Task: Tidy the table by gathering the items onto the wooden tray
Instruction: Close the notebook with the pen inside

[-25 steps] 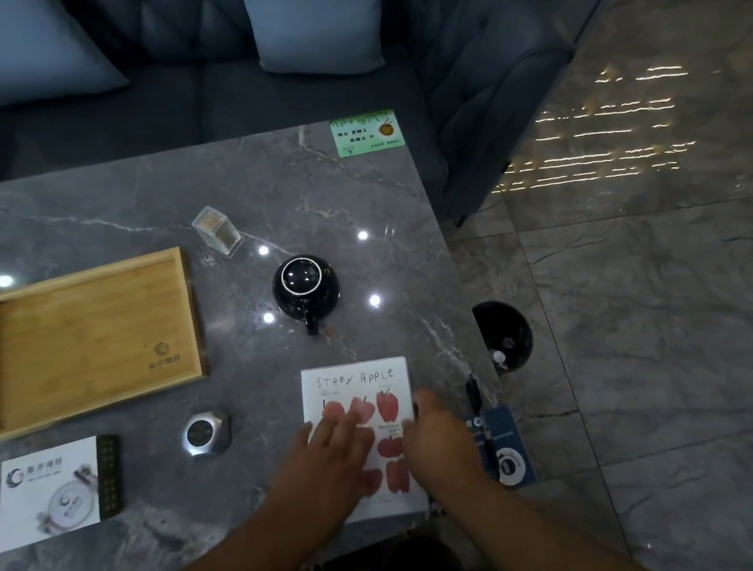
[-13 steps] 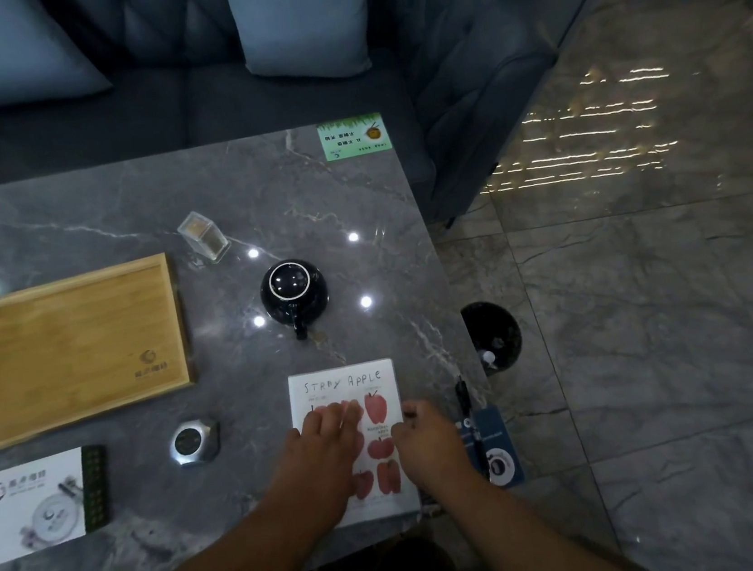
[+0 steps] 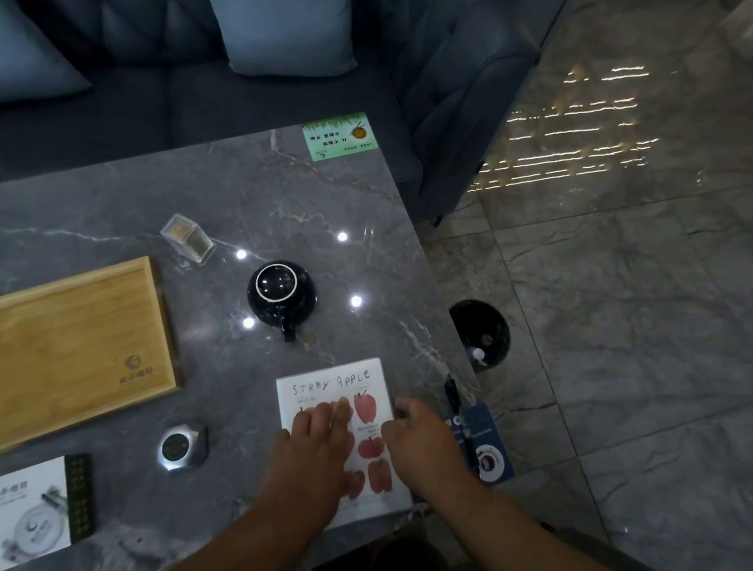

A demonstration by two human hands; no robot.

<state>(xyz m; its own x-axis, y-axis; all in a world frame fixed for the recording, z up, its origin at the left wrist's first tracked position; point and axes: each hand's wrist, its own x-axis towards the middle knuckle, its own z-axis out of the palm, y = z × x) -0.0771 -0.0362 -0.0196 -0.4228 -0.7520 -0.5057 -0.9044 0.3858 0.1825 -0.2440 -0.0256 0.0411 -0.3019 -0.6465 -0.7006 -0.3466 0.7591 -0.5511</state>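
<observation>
Grey marble table: rectangular wooden tray at left held nothing — no item gathered. White apple-printed booklet lay near the front edge, left hand flat upon it, fingers straight; right hand curled at its right edge — grip undetermined. Black ceramic teapot also outstanding.

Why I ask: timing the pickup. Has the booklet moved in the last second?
No. The booklet lies the same way below the teapot as before; only the view shifted.
</observation>
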